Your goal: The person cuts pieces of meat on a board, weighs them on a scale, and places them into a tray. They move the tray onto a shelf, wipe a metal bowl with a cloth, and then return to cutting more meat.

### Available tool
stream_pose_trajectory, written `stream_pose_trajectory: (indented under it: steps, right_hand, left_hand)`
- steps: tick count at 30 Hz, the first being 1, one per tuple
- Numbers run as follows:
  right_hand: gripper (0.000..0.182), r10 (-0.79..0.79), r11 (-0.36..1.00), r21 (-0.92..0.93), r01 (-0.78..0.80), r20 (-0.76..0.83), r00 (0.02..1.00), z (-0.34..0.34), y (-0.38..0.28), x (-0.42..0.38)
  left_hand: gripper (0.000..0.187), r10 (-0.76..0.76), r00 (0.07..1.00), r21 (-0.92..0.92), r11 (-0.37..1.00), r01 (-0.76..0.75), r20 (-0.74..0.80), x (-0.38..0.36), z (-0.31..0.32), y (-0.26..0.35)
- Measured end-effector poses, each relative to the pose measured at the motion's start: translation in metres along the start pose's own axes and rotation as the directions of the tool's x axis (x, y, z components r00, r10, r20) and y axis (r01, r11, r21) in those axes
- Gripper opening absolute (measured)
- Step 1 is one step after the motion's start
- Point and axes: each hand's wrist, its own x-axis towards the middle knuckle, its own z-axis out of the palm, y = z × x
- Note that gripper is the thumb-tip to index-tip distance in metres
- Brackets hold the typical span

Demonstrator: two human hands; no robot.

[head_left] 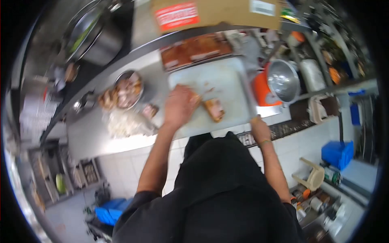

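Note:
My left hand [179,104] is closed over a piece of browned meat [197,99] at the left side of the white cutting board [233,77]. Most of that piece is hidden under the fingers. Just to its right lies another chunk of meat [214,110], pale pink on top with a brown edge, and a few crumbs are scattered behind it. My right hand [260,128] is closed at the board's front right corner. Blur hides what its fingers grip. A smaller meat chunk [150,110] sits on the steel counter, left of my left hand.
A metal bowl [129,90] of meat pieces and a clear plastic bag [125,122] stand on the left. Behind the board is a reddish-brown tray [194,49]. An orange container [265,90] and a steel bowl [283,81] are at right. A cardboard box [227,14] rests above.

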Motion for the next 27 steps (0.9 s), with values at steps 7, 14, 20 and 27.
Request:
stream_pose_trajectory:
  steps: [7,14,20,27]
  right_hand:
    - [0.040,0.168,0.982,0.096,-0.165,-0.019,0.986,-0.022,-0.030,-0.012]
    - [0.042,0.026,0.998,0.058,-0.021,-0.087,0.996,0.021,0.008,0.005]
    - [0.036,0.202,0.950,0.244,-0.193,-0.011,0.979,-0.032,-0.025,-0.019]
    - [0.029,0.158,0.945,0.301,-0.130,-0.070,0.985,-0.022,-0.018,-0.022]
  left_hand:
    - [0.064,0.297,0.863,0.188,0.898,-0.398,0.408,0.014,0.064,0.025]
    - [0.053,0.278,0.611,0.088,0.862,-0.499,0.741,0.067,0.075,0.035]
    - [0.062,0.355,0.751,-0.257,0.933,-0.250,0.558,0.094,0.050,0.053]
    - [0.067,0.398,0.899,-0.212,0.909,-0.359,0.183,0.157,-0.004,0.205]
